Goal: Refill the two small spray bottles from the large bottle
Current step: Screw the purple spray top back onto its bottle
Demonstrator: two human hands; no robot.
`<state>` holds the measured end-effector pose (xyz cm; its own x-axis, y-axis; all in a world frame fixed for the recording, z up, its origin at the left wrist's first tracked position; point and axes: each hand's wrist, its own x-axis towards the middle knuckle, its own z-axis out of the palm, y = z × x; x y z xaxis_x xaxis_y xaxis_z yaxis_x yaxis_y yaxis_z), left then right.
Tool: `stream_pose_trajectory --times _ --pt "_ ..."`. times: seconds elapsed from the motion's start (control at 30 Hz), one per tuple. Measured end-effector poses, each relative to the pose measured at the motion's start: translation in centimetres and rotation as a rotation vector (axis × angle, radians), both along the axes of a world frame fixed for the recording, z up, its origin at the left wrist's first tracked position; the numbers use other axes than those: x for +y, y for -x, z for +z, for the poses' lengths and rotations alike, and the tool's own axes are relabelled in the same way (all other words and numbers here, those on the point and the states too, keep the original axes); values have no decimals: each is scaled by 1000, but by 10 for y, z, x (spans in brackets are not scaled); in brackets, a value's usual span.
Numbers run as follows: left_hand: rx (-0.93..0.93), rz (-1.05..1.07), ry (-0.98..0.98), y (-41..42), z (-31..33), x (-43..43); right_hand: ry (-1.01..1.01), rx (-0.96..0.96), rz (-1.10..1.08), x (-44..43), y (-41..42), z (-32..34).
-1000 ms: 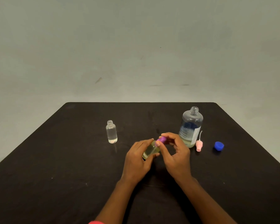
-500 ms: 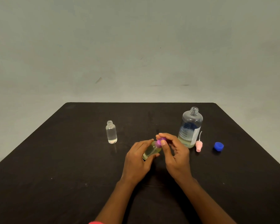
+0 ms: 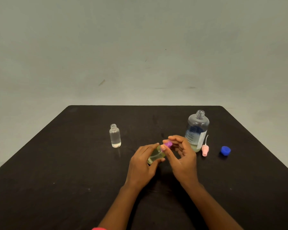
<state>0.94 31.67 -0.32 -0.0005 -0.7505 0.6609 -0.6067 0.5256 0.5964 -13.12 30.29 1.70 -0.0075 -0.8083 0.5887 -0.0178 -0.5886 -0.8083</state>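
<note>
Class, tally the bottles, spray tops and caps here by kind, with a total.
Bottles: 3 (large clear plastic bottle, small clear bottle, small yellowish bottle)
Spray tops: 2 (purple top, pink top)
Caps: 1 (blue round cap)
Total: 6

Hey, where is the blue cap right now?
In the head view, the blue cap lies on the right side of the black table, just right of the pink spray head and apart from it.

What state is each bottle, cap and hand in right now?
large bottle: upright, uncapped, liquid low.
blue cap: off, lying on table.
pink spray head: off, lying beside large bottle.
clear small bottle: upright, open, little liquid.
yellowish small bottle: tilted, gripped by left hand.
purple spray head: at its neck, pinched by right hand.
</note>
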Motion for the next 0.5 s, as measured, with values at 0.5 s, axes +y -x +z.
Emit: stream_pose_trajectory --times 0.5 --pt "18 11 -23 -1 -1 -1 25 74 -58 -1 -4 0"
